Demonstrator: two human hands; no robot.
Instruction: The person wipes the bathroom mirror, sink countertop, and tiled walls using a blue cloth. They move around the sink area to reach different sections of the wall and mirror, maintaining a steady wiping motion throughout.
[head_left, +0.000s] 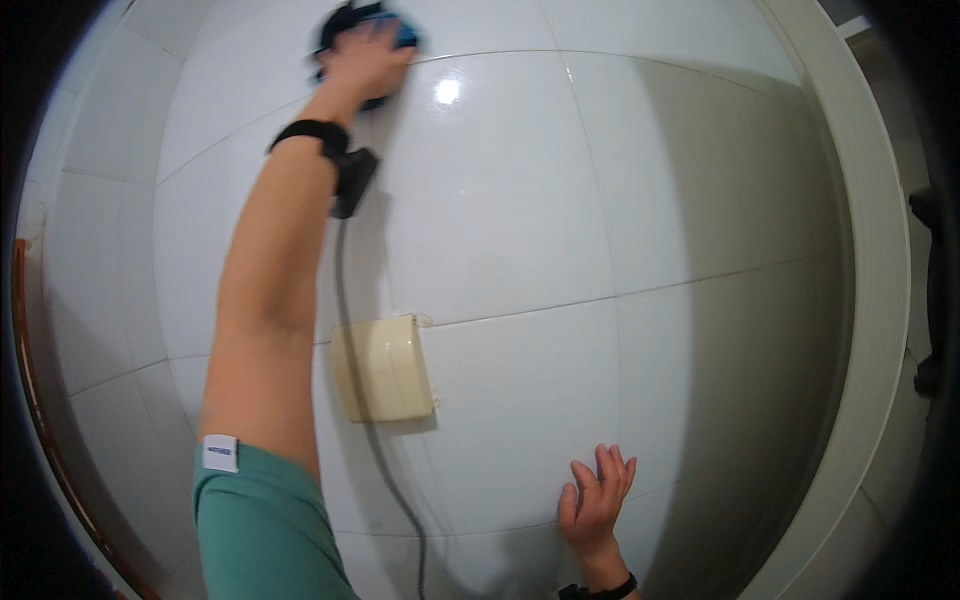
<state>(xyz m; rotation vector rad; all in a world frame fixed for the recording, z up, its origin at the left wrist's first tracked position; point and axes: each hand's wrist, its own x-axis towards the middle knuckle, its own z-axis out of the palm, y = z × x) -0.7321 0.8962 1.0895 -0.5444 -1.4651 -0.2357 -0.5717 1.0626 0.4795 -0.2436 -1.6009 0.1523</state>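
My left hand (367, 64) reaches up to the top of the view and grips a blue-and-black object (405, 34) against the white tiled wall (510, 187). Motion blur and the hand hide most of the object, so its exact kind is unclear. Low on the right, my right hand (596, 499) holds nothing, with thumb and fingers spread. Whether its fingertips touch the tiles, I cannot tell. A black strap (311, 129) with a dark device (354, 182) is around my left wrist.
A grey cable (382, 465) hangs from the wrist device, passing in front of a cream plastic wall box (394, 367). A pale frame (874, 247) borders the wall at right. Another tiled wall (105, 247) meets it at left, near a brown edge (26, 360).
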